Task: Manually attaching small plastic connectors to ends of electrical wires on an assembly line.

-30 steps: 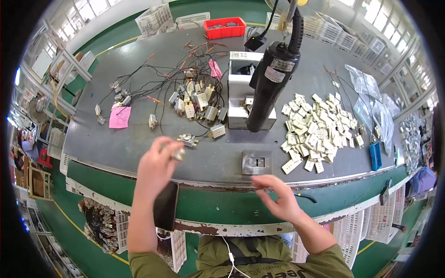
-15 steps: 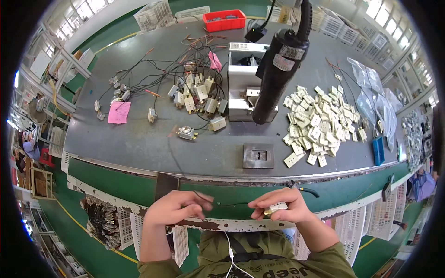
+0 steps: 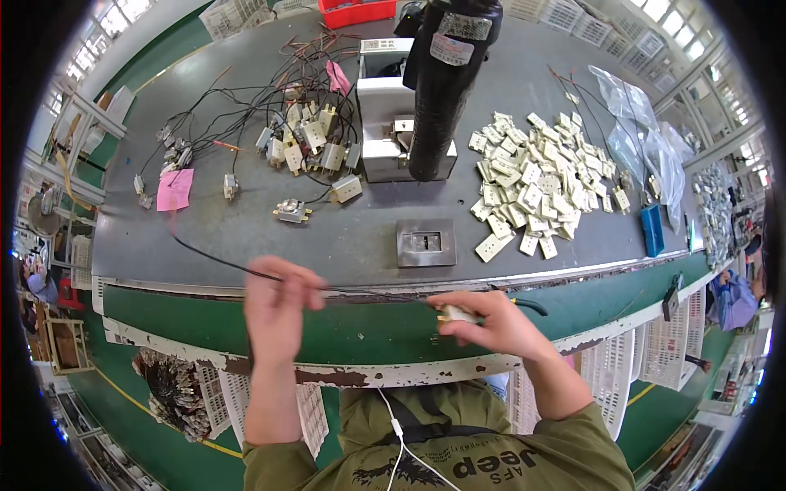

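My right hand [image 3: 493,322] is closed around a small cream plug [image 3: 458,313] with a brass-coloured pin, over the green front ledge. A thin black cable [image 3: 372,293] runs left from that plug. My left hand [image 3: 282,303], smeared by motion, has the cable passing through its fingers. The cable's loose end with reddish wire tips reaches up toward the pink slip [image 3: 174,190]. Behind my hands, a metal block with a slotted recess [image 3: 426,243] sits near the table's front edge. Pliers [image 3: 528,306] with dark green handles lie beside my right hand, their jaws hidden.
Cream rectangular covers [image 3: 540,184] are heaped at right, near a blue block [image 3: 652,231] and plastic bags [image 3: 655,147]. A black cylindrical tool [image 3: 446,90] stands over a metal fixture [image 3: 385,98]. Cabled plugs [image 3: 307,135] pile up at left. A red bin [image 3: 356,11] is at the back.
My left hand has moved left and up along the cable, which now stretches out straighter. The right hand still holds the plug. The whole view has shifted, so the table sits higher and further left.
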{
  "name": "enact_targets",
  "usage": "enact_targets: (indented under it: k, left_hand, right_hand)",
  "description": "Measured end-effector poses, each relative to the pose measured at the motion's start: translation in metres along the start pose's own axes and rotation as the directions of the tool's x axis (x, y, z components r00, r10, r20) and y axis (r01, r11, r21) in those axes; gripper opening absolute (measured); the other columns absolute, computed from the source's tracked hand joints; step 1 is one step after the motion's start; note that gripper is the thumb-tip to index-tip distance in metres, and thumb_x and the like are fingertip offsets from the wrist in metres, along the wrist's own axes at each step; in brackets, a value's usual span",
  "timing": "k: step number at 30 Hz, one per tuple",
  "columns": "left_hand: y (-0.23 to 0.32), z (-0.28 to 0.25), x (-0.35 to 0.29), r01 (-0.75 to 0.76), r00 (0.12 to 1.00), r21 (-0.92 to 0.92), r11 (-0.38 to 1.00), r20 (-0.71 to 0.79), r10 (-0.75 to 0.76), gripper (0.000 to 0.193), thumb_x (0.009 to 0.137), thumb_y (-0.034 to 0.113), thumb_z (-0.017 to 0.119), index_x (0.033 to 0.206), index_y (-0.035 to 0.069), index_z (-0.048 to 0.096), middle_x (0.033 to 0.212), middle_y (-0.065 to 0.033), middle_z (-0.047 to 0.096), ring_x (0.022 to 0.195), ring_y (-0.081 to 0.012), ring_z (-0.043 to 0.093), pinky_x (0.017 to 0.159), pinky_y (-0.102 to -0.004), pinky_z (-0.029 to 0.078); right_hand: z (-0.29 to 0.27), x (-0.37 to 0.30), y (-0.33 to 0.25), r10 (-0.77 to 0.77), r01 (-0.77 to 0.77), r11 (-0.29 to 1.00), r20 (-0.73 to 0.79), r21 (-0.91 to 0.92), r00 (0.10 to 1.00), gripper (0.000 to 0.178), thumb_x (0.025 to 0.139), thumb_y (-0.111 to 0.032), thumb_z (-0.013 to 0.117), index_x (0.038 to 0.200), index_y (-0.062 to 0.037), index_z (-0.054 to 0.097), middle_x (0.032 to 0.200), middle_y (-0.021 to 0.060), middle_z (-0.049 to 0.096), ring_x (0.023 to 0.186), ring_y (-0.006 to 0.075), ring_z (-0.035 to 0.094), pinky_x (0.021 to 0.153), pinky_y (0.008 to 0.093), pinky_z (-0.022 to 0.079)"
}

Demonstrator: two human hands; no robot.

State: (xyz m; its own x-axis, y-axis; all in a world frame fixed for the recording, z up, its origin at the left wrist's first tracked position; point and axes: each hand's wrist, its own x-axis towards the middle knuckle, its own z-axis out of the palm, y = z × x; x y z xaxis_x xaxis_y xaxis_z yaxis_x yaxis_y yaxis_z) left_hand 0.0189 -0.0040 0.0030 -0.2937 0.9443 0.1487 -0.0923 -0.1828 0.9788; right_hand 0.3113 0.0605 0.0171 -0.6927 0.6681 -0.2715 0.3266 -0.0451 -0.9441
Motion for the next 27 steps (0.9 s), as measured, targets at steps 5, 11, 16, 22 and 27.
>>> enact_targets:
  k: [5,11,16,22,27]
  left_hand:
    - [0.004,-0.043,0.017,-0.035,0.977,-0.368,0.929,-0.21,-0.047,0.024,0.1,0.014,0.05,0.123,0.01,0.045,0.089,-0.0051,0.061,0.068,-0.0095,0.052,0.063,-0.0231,0.042]
    - [0.004,-0.062,0.016,-0.155,0.988,-0.584,0.797,-0.088,0.127,0.032,0.101,0.014,0.047,0.132,0.021,0.043,0.098,-0.0026,0.064,0.069,-0.0078,0.053,0.065,-0.0276,0.042]
    - [0.01,-0.076,0.011,-0.13,0.98,-0.791,0.598,-0.009,0.201,0.035,0.1,0.013,0.047,0.131,0.027,0.043,0.107,-0.002,0.066,0.069,-0.0069,0.054,0.066,-0.0291,0.043]
    - [0.007,-0.082,0.011,-0.297,0.946,-0.658,0.692,-0.102,0.308,0.028,0.1,0.018,0.05,0.127,0.022,0.044,0.112,-0.0083,0.065,0.074,-0.0108,0.059,0.072,-0.029,0.046]
    - [0.008,-0.034,-0.001,-0.016,0.999,-0.277,0.961,-0.039,0.005,0.028,0.101,0.03,0.048,0.116,0.006,0.046,0.111,-0.0216,0.064,0.086,-0.024,0.064,0.079,-0.0355,0.051]
  right_hand:
    - [-0.015,-0.019,0.026,-0.104,0.041,0.948,-0.185,-0.315,0.977,0.046,0.081,-0.019,0.076,0.123,-0.0085,0.062,0.094,0.0111,0.068,0.069,0.0192,0.061,0.067,0.0297,0.05]
    - [-0.033,-0.022,0.031,-0.14,0.109,0.964,-0.114,-0.243,0.984,0.048,0.083,-0.006,0.071,0.129,-0.0064,0.056,0.104,0.0093,0.068,0.079,0.0158,0.061,0.07,0.0278,0.049]
    - [-0.04,-0.018,0.048,-0.008,-0.009,0.975,0.076,0.222,0.997,0.043,0.088,-0.008,0.067,0.128,-0.0017,0.054,0.103,0.0086,0.068,0.085,0.0109,0.061,0.076,0.0267,0.05]
    - [-0.037,-0.01,0.033,-0.063,0.053,0.993,0.09,0.108,0.994,0.042,0.088,-0.009,0.068,0.127,-0.0027,0.055,0.099,0.0086,0.069,0.082,0.0119,0.062,0.075,0.0276,0.05]
    - [-0.005,0.008,-0.005,-0.234,0.204,0.933,-0.066,-0.296,0.97,0.046,0.083,-0.009,0.071,0.127,-0.0058,0.056,0.097,0.0103,0.067,0.08,0.0211,0.064,0.073,0.0306,0.05]
